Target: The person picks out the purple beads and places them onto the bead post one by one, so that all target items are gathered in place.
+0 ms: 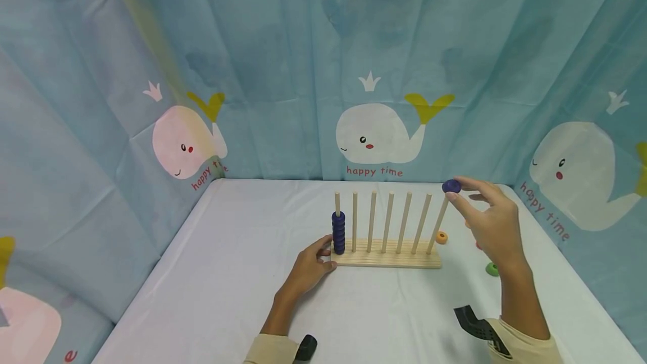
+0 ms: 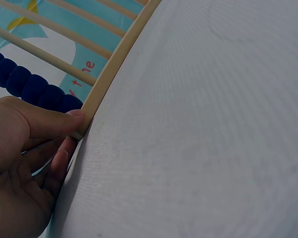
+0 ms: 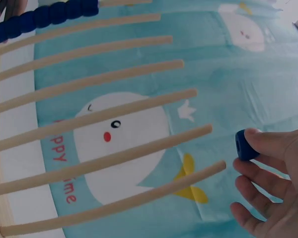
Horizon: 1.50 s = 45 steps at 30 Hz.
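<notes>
A wooden peg rack (image 1: 386, 260) with several upright pegs stands on the table. Dark blue beads (image 1: 338, 233) are stacked on its leftmost peg, with the peg's tip bare above them. My left hand (image 1: 309, 265) grips the left end of the base, the thumb at the front edge in the left wrist view (image 2: 35, 144). My right hand (image 1: 492, 226) pinches one dark blue bead (image 3: 245, 145) between thumb and fingers. In the right wrist view that bead is just off the tip of the rightmost peg (image 3: 139, 199), apart from it, with its hole facing the peg.
On the white table (image 1: 242, 274), right of the rack, lie an orange bead (image 1: 442, 237) and a green bead (image 1: 492, 269). A red bead (image 1: 478, 245) is partly hidden behind my right hand. A blue whale-print curtain (image 1: 283, 72) hangs along the table's back and sides.
</notes>
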{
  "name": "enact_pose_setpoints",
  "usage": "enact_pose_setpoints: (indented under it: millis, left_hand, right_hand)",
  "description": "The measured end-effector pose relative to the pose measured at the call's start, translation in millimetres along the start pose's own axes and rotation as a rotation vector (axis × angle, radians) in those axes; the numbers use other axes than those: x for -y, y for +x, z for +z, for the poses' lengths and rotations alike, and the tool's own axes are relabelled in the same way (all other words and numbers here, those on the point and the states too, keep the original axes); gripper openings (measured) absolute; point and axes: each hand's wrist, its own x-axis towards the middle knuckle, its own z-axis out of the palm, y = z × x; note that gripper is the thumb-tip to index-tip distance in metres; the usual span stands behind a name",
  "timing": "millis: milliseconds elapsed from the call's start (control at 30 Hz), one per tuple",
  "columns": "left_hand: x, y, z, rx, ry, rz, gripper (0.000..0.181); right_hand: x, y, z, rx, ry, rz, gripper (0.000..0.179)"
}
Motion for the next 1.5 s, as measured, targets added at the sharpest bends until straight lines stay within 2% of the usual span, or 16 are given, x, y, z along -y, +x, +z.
enact_pose_setpoints:
  millis: [333,433,1000,1167,1333,1500]
  left_hand:
    - [1.4,0.2,-1.5,-0.001,0.006,0.019,0.065]
    - [2.4,0.6,-0.8,0.002,0.001,0.001,0.065]
    - [1.3,0.4,-0.6,0.006,-0.009,-0.002,0.065]
    - [2.4,1.0,-0.8,0.007,-0.001,0.016,0.065]
    - [2.2,1.2,-0.6,0.003,0.011,0.006,0.065]
    - [0.9,0.4,0.0,0.000,0.013,-0.005,0.066]
  right_hand:
    - [14,4.6,15,0.037,0.064,-0.067,0.038]
    - [18,5.5,20,0.047,0.082,-0.084,0.037]
    - [48,7.0,52,0.139,0.142,-0.224,0.040]
    - [53,6.5,60,0.163,0.140,-0.226,0.040]
    - [58,6.2,68,0.181,0.154,-0.227,0.039]
    - [64,7.3,76,0.205,0.144,-0.267,0.037]
